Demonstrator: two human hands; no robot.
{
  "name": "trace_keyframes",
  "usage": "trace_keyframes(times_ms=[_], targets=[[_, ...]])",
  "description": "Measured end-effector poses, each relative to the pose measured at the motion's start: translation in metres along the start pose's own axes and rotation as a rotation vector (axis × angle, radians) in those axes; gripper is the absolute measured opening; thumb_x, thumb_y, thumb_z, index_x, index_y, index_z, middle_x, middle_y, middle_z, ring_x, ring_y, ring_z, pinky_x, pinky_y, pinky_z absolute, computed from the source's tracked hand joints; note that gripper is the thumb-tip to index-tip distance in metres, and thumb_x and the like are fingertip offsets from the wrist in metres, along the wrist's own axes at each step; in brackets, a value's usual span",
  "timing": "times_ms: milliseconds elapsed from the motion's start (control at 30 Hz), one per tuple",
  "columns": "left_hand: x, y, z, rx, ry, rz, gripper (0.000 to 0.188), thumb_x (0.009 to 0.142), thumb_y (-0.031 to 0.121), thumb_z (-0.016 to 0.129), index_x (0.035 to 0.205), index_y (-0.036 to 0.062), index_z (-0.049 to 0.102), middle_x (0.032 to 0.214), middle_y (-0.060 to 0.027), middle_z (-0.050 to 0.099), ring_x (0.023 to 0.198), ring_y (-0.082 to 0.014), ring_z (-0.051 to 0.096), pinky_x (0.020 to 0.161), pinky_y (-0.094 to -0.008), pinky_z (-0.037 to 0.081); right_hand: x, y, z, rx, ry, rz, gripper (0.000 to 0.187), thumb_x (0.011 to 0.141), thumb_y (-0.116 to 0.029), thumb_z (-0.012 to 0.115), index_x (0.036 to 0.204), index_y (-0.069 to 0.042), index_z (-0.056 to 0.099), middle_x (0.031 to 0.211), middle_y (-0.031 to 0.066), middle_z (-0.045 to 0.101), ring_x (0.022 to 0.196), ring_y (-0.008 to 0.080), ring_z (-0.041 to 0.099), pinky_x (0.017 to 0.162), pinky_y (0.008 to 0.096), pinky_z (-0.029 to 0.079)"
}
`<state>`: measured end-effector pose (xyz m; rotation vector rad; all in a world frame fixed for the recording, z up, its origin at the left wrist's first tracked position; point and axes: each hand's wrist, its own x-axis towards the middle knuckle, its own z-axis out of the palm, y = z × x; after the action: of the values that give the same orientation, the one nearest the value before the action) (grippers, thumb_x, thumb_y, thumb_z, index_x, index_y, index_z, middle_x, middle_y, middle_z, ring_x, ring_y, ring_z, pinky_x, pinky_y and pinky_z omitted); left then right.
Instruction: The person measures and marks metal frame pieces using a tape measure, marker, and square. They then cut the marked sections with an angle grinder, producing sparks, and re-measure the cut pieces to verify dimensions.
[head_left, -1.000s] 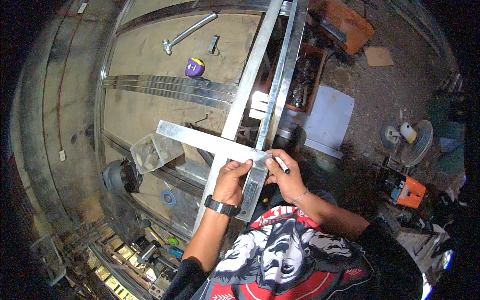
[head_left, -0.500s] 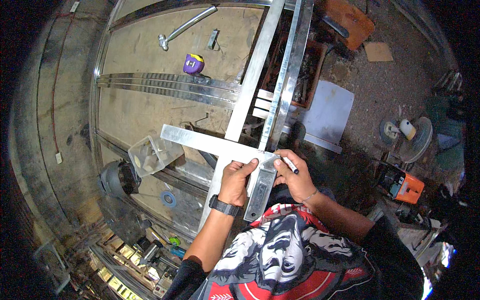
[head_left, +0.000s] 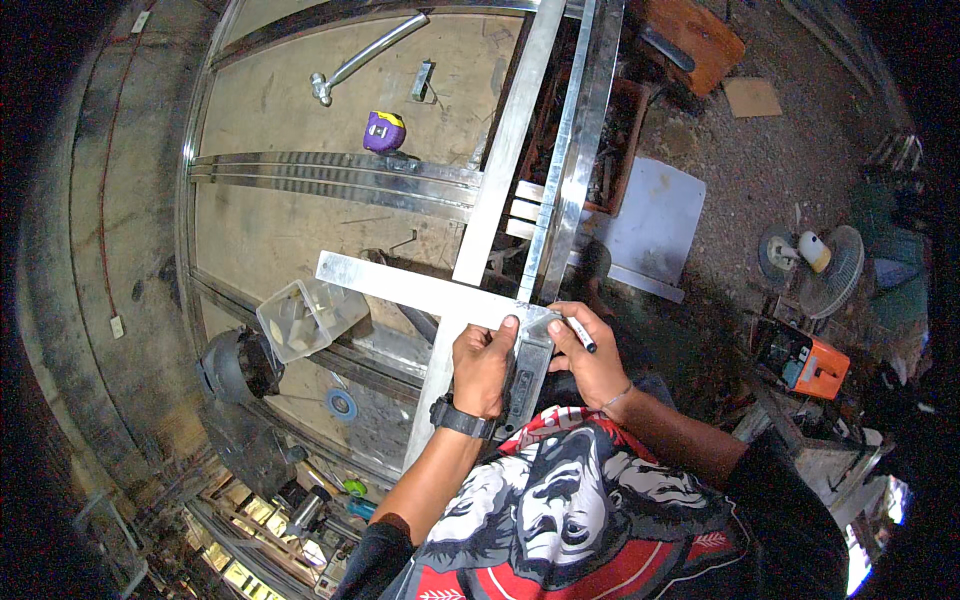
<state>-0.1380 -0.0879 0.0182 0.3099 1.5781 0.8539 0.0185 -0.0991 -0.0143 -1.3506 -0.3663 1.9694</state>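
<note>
A metal try square (head_left: 400,286) lies with its pale blade across a flat metal bar (head_left: 510,160) and the near end of a shiny metal tube (head_left: 560,190). My left hand (head_left: 483,368) grips the square near its corner, thumb on top of the blade, and partly hides the dark grey stock. In my right hand (head_left: 595,355) is a black-and-white marker (head_left: 582,336), pinched between the fingers beside the same corner, its capped-looking dark end pointing toward me. The marker's other end is hidden by my fingers.
On the framed panel lie a hammer (head_left: 365,62), a purple tape measure (head_left: 384,131) and a small metal piece (head_left: 424,80). A clear plastic container (head_left: 312,318) and a blue-grey disc (head_left: 341,404) sit at left. A fan (head_left: 832,270) and orange machine (head_left: 820,370) stand at right.
My left hand has shifted slightly right and now covers more of the square's stock. My right hand keeps the marker at the corner, nearly unmoved.
</note>
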Motion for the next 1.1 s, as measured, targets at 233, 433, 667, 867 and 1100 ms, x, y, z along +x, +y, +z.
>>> trace_keyframes(times_ms=[233, 433, 667, 867, 1100], targets=[[-0.003, 0.005, 0.002, 0.035, 0.014, 0.016, 0.019, 0.100, 0.018, 0.070, 0.093, -0.0005, 0.071, 0.084, -0.0054, 0.072, 0.068, -0.0085, 0.061, 0.060, -0.0258, 0.047, -0.002, -0.003, 0.000, -0.017, 0.000, 0.004, 0.027, 0.104, -0.023, 0.063, 0.125, -0.007, 0.062, 0.106, 0.0032, 0.065, 0.092, 0.0112, 0.064, 0.063, 0.0267, 0.058], [-0.004, 0.009, 0.000, 0.086, 0.021, -0.051, 0.014, 0.101, 0.013, 0.067, 0.101, -0.0009, 0.071, 0.092, -0.0052, 0.073, 0.081, -0.0103, 0.063, 0.072, -0.0265, 0.049, -0.006, -0.013, 0.000, -0.054, -0.006, 0.056, 0.033, 0.106, -0.029, 0.058, 0.132, -0.009, 0.061, 0.101, 0.0031, 0.065, 0.086, 0.0104, 0.063, 0.065, 0.0269, 0.057], [-0.004, 0.008, 0.002, 0.132, 0.078, 0.013, 0.023, 0.098, 0.021, 0.074, 0.082, 0.0050, 0.068, 0.071, 0.0010, 0.064, 0.057, -0.0055, 0.048, 0.052, -0.0251, 0.036, 0.003, -0.042, -0.020, -0.331, 0.155, -0.360, 0.037, 0.108, -0.023, 0.053, 0.134, 0.001, 0.061, 0.091, 0.0058, 0.067, 0.078, 0.0091, 0.062, 0.070, 0.0256, 0.055], [-0.004, 0.009, 0.009, 0.077, 0.073, 0.016, 0.027, 0.098, 0.020, 0.073, 0.076, 0.0085, 0.063, 0.066, 0.0028, 0.059, 0.054, -0.0050, 0.044, 0.049, -0.0259, 0.033, 0.021, -0.050, -0.012, -0.178, -0.111, -0.257, 0.013, 0.097, -0.006, 0.068, 0.107, 0.000, 0.065, 0.093, 0.0049, 0.071, 0.079, 0.0067, 0.062, 0.069, 0.0233, 0.052], [-0.007, 0.013, 0.008, 0.078, 0.057, 0.004, 0.022, 0.098, 0.019, 0.073, 0.081, 0.0056, 0.065, 0.072, 0.0001, 0.064, 0.058, -0.0067, 0.050, 0.052, -0.0256, 0.038, 0.025, -0.044, -0.010, -0.284, -0.155, -0.260, 0.013, 0.096, -0.006, 0.071, 0.106, -0.001, 0.065, 0.090, 0.0003, 0.068, 0.080, 0.0033, 0.059, 0.068, 0.0216, 0.047]])
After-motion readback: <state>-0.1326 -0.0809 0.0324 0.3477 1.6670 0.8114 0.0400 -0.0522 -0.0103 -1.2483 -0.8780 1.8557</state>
